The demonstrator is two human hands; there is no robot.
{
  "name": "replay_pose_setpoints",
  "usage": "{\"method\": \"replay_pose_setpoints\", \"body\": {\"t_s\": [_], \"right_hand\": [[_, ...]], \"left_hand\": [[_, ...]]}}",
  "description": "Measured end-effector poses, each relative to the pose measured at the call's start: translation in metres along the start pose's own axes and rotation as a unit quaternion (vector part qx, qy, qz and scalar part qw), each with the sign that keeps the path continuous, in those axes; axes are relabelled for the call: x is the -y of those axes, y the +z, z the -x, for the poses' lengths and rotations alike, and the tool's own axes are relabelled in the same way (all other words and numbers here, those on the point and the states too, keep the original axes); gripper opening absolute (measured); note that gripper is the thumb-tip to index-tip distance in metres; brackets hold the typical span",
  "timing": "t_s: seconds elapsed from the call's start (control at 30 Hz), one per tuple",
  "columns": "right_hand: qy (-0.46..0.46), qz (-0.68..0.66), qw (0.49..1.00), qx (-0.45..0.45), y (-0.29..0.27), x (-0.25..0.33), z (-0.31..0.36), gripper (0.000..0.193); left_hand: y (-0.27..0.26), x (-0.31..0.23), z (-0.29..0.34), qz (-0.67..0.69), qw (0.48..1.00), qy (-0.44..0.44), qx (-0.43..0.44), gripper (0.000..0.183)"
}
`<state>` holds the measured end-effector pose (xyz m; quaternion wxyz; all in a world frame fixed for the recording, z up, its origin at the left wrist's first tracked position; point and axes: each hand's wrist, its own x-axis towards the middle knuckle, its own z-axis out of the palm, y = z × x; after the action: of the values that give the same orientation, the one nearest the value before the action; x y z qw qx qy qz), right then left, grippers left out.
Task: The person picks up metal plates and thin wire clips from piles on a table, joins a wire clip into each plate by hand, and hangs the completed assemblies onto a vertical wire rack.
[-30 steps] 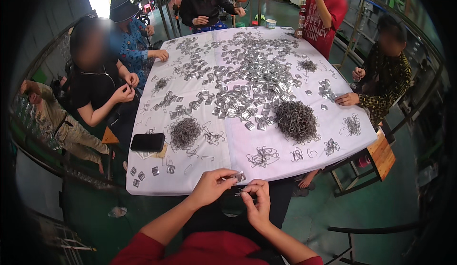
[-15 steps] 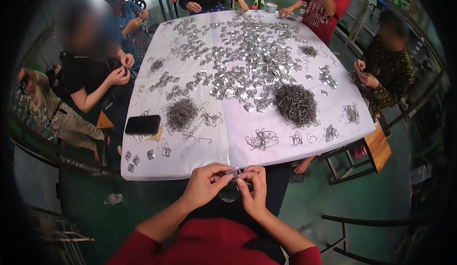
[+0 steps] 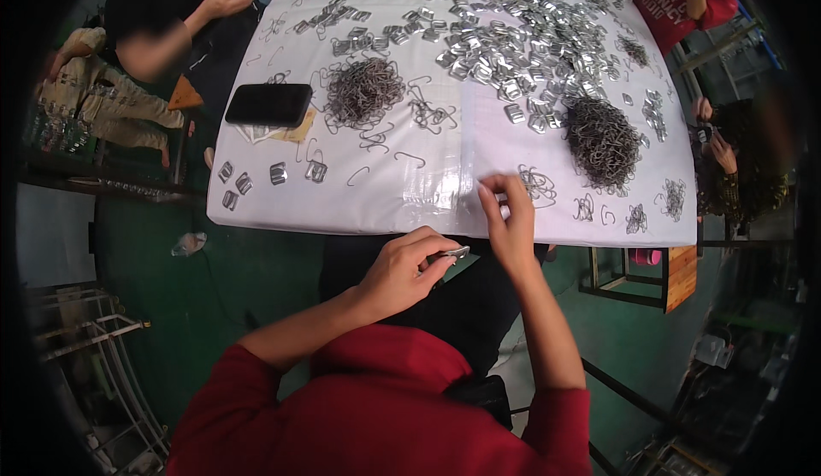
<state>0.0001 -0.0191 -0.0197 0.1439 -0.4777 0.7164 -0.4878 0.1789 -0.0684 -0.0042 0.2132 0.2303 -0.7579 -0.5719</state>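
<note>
Just off the table's front edge, my left hand (image 3: 404, 272) is closed, pinching a small silver metal buckle (image 3: 458, 253) between thumb and fingers. My right hand (image 3: 511, 219) is over the front edge of the table, its fingers bent and apart, with nothing visible in them. Beside its fingertips lies a loose cluster of thin wire hooks (image 3: 537, 185). A dense heap of dark wire hooks (image 3: 602, 142) rises farther right. Another hook heap (image 3: 364, 91) sits to the left, with single hooks scattered around it. Many flat silver buckles (image 3: 513, 48) spread over the middle and back.
A black phone (image 3: 268, 105) lies on papers at the table's left, with several buckles (image 3: 278, 173) in front of it. The white-covered table (image 3: 342, 211) has clear tape at its front edge. People work at the left and right sides; a wooden stool (image 3: 682, 279) stands right.
My hands, together on the buckle before, have parted. The left keeps the buckle; the right has moved out over the table toward the hooks. The view has tipped down.
</note>
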Motion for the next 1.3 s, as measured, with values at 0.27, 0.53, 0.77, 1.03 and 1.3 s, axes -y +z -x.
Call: {"method": "replay_pose_setpoints", "body": {"t_s": [0.27,0.53,0.77,1.03,1.3], "right_hand": [[-0.007,0.313,0.942,0.116,0.081,-0.024,-0.105,0.013],[0.239,-0.161,0.917,0.278,0.028,-0.018,-0.079,0.013],[0.325,-0.326,0.874,0.153,-0.017,0.037,0.000,0.016],[0.360,-0.405,0.833,0.113,-0.027,0.053,0.056,0.019],[0.327,-0.355,0.874,0.063,-0.021,0.053,0.069,0.009]], "left_hand": [[-0.007,0.021,-0.001,-0.011,0.999,0.031,-0.007,0.018],[-0.007,0.021,-0.002,0.005,0.999,0.051,-0.017,0.019],[-0.005,0.016,0.000,-0.007,0.999,0.032,-0.029,0.021],[0.005,0.012,-0.001,0.018,0.998,0.040,-0.035,0.022],[0.006,0.004,0.004,0.017,0.998,0.044,-0.038,0.024]]}}
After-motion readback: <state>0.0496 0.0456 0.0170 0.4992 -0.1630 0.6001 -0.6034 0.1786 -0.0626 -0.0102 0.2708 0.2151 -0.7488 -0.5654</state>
